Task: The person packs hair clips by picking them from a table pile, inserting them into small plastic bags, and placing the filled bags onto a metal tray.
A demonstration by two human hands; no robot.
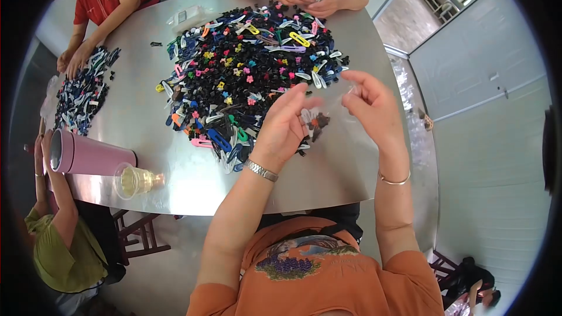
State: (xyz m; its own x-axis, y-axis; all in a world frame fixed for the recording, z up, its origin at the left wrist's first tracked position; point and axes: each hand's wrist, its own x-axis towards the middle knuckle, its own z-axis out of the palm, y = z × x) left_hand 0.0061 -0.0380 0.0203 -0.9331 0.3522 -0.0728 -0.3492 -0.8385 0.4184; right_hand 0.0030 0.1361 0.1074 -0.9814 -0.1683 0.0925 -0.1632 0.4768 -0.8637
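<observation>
A large heap of hair clips [234, 70] covers the middle of the table, with black claw clips and coloured and white snap clips mixed together. At its near right edge is my left hand [282, 126], with a metal watch band at the wrist. Its fingers are stretched out and slightly blurred. Thumb and forefinger of my right hand [377, 108] pinch the edge of a clear plastic bag [336, 105]. A few dark and white clips [316, 125] show in or behind the bag, beside my left palm; which of these, I cannot tell.
A pink flask [96, 153] lies at the left beside a clear cup of yellowish drink [134, 181]. Co-workers sit around the metal table [146, 105]. One handles a smaller clip pile [88, 93]. A white packet [190, 19] lies behind the heap.
</observation>
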